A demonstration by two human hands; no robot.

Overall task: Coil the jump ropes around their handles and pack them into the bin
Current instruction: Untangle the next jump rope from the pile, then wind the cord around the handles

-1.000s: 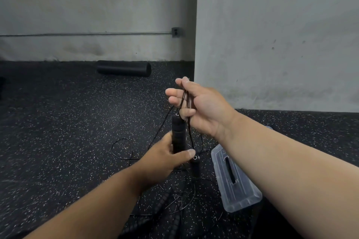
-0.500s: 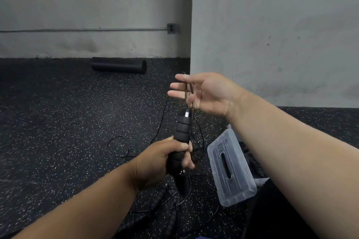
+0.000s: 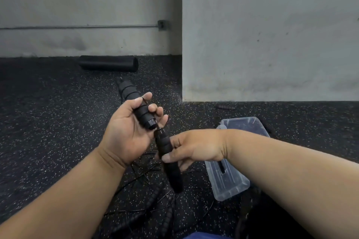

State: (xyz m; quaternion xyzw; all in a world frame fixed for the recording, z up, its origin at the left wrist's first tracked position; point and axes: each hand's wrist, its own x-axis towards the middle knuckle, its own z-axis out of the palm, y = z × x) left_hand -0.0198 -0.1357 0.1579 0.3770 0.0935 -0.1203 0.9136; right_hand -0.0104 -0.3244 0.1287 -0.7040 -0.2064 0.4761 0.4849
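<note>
The left hand [image 3: 126, 132] grips one black foam handle [image 3: 134, 101], slanting up-left; the right hand [image 3: 196, 148] grips a second handle [image 3: 169, 161] slanting down-right, their cord ends nearly meeting. The clear bin [image 3: 233, 186] lies just right on open floor [image 3: 48, 122], below the wall corner [image 3: 182, 91].

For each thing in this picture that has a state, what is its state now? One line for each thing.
left hand: grips the upper handle
right hand: grips the lower handle
upper handle: held, tilted
lower handle: held, its top end near the upper handle's bottom end
loose ropes: uncoiled, tangled on the floor
clear bin: on the floor, contents unclear
lid: off, lying on the floor
foam roller: lying by the wall
</note>
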